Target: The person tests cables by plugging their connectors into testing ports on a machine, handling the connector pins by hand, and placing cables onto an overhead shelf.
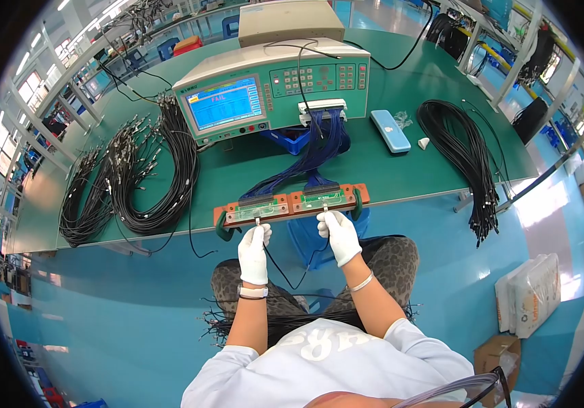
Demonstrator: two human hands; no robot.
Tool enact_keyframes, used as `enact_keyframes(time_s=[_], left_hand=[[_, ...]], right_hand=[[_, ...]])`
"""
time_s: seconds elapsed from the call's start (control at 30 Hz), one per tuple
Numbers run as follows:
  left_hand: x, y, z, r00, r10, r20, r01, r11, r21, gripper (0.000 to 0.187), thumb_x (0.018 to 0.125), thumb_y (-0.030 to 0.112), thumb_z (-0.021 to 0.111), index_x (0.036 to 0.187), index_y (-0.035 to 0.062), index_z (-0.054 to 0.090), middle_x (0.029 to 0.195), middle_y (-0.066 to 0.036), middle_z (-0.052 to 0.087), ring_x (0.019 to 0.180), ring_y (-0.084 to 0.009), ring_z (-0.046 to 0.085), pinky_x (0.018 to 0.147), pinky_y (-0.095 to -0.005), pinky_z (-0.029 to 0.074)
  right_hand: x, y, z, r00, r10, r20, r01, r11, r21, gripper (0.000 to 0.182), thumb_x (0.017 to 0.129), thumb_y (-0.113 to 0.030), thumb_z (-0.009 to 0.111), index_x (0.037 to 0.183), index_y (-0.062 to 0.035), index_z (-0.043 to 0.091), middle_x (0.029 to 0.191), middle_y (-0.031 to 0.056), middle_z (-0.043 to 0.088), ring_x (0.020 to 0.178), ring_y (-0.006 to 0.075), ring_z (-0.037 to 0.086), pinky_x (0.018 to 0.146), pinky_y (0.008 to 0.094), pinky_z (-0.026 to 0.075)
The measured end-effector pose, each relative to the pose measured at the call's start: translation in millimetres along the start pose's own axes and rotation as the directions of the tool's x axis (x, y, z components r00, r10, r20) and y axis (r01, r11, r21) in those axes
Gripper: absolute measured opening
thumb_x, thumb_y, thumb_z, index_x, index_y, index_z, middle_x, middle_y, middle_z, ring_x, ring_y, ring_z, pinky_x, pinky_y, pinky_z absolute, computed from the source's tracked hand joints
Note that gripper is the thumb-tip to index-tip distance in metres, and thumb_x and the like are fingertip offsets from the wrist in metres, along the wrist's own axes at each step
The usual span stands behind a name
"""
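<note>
My left hand [254, 253], in a white glove, pinches one end of a black cable [279, 270] at the front of the left green board [259, 209]. The other end of that cable is between the closed fingers of my right hand [341, 238], also gloved, at the right green board [323, 199]. Between my hands the cable hangs in a loop. Both boards sit on a brown fixture [289, 204] along the table edge, and blue wires [305, 160] run from them to the tester [278, 88]. Its screen [225, 103] reads FAIL.
Bundles of black cables lie on the table's left [145, 211] and hang over its right edge [465, 156]. A light blue case [390, 131] is right of the tester. More cables [292, 325] rest across my lap. A blue stool [298, 238] stands under the table edge.
</note>
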State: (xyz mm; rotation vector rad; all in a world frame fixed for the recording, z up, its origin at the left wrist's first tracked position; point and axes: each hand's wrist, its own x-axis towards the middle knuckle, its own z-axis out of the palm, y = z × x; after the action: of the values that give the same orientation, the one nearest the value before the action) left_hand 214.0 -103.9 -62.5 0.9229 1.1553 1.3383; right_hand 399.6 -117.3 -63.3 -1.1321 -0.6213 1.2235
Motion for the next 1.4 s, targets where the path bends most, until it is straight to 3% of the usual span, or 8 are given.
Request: enact_keyframes(time_s=[0.47, 0.63, 0.83, 1.1, 1.2, 1.27, 1.3, 1.4], left_hand=[[-41.3, -12.2, 12.7, 0.983, -0.011, 0.182, 0.009, 1.000, 0.015, 0.019, 0.088, 0.012, 0.049, 0.084, -0.0007, 0.062, 0.073, -0.003, 0.058, 0.065, -0.0113, 0.048, 0.067, -0.0213, 0.039], [-65.9, -1.1, 26.1, 0.949, 0.270, 0.160, -0.283, 0.957, 0.064, 0.018, 0.085, 0.005, 0.053, 0.098, -0.0024, 0.064, 0.096, -0.006, 0.052, 0.081, -0.0141, 0.050, 0.075, -0.0241, 0.041], [-74.4, 14.3, 43.8, 0.858, 0.387, 0.337, -0.465, 0.865, 0.189, 0.022, 0.085, 0.003, 0.054, 0.104, -0.0023, 0.063, 0.106, -0.005, 0.047, 0.089, -0.0160, 0.051, 0.082, -0.0247, 0.041], [-43.5, -0.5, 2.9, 0.862, -0.124, 0.492, -0.001, 0.969, 0.247, 0.031, 0.089, 0.019, 0.048, 0.114, 0.0047, 0.059, 0.107, -0.009, 0.057, 0.100, -0.0220, 0.055, 0.087, -0.0301, 0.042], [-35.6, -9.4, -79.9, 0.708, -0.338, 0.620, -0.651, 0.028, 0.759, 0.030, 0.088, 0.026, 0.047, 0.096, 0.0016, 0.064, 0.099, -0.011, 0.064, 0.083, -0.0286, 0.059, 0.073, -0.0348, 0.046], [-22.0, -28.4, -102.1, 0.737, -0.514, 0.439, -0.523, -0.022, 0.852, 0.024, 0.084, 0.023, 0.052, 0.084, 0.0011, 0.063, 0.083, -0.011, 0.064, 0.071, -0.0312, 0.056, 0.065, -0.0364, 0.044], [-15.7, -20.0, -93.5, 0.750, -0.595, 0.290, -0.433, -0.109, 0.895, 0.026, 0.085, 0.027, 0.052, 0.087, 0.0034, 0.064, 0.086, -0.010, 0.064, 0.073, -0.0299, 0.057, 0.066, -0.0361, 0.044], [-5.2, 16.4, -41.9, 0.664, -0.723, -0.190, -0.174, -0.396, 0.902, 0.032, 0.087, 0.037, 0.049, 0.095, 0.0100, 0.065, 0.093, -0.006, 0.064, 0.080, -0.0260, 0.058, 0.071, -0.0352, 0.044]], right_hand=[[-54.2, 42.7, 12.5, 0.963, 0.187, 0.195, -0.215, 0.968, 0.132, 0.014, 0.089, -0.016, 0.051, 0.085, -0.0042, 0.057, 0.068, 0.0005, 0.050, 0.051, 0.0049, 0.041, 0.044, 0.0155, 0.033], [-53.7, 40.5, -7.6, 0.835, -0.396, 0.382, 0.550, 0.593, -0.588, 0.019, 0.085, -0.012, 0.054, 0.098, 0.0003, 0.060, 0.076, 0.0056, 0.056, 0.069, 0.0155, 0.049, 0.063, 0.0230, 0.041], [-86.9, 7.3, 9.3, 0.950, -0.127, 0.286, 0.230, 0.903, -0.363, 0.019, 0.082, -0.016, 0.056, 0.090, -0.0011, 0.064, 0.088, 0.0141, 0.063, 0.072, 0.0280, 0.057, 0.068, 0.0311, 0.045], [-86.0, -130.6, -35.2, 0.905, -0.054, 0.421, 0.376, 0.562, -0.737, 0.014, 0.079, -0.011, 0.065, 0.089, -0.0026, 0.068, 0.083, 0.0065, 0.068, 0.067, 0.0151, 0.061, 0.065, 0.0240, 0.050], [-112.8, -236.4, -68.5, 0.911, -0.267, 0.313, 0.412, 0.568, -0.713, 0.010, 0.073, -0.004, 0.067, 0.082, -0.0036, 0.071, 0.080, 0.0046, 0.068, 0.057, 0.0136, 0.058, 0.054, 0.0229, 0.046], [-123.4, -307.2, -72.8, 0.723, -0.578, 0.378, 0.617, 0.295, -0.729, 0.012, 0.072, -0.001, 0.064, 0.084, 0.0004, 0.068, 0.073, 0.0081, 0.065, 0.052, 0.0129, 0.052, 0.046, 0.0222, 0.041], [-118.3, -329.4, -81.2, 0.779, -0.595, 0.195, 0.626, 0.752, -0.207, 0.017, 0.078, -0.006, 0.059, 0.090, 0.0021, 0.066, 0.077, 0.0110, 0.064, 0.053, 0.0130, 0.051, 0.048, 0.0229, 0.040], [-95.8, -408.1, -35.7, 0.075, -0.997, -0.014, 0.697, 0.062, -0.714, 0.019, 0.087, -0.011, 0.055, 0.100, 0.0005, 0.063, 0.084, 0.0079, 0.063, 0.059, 0.0111, 0.050, 0.056, 0.0213, 0.039]])
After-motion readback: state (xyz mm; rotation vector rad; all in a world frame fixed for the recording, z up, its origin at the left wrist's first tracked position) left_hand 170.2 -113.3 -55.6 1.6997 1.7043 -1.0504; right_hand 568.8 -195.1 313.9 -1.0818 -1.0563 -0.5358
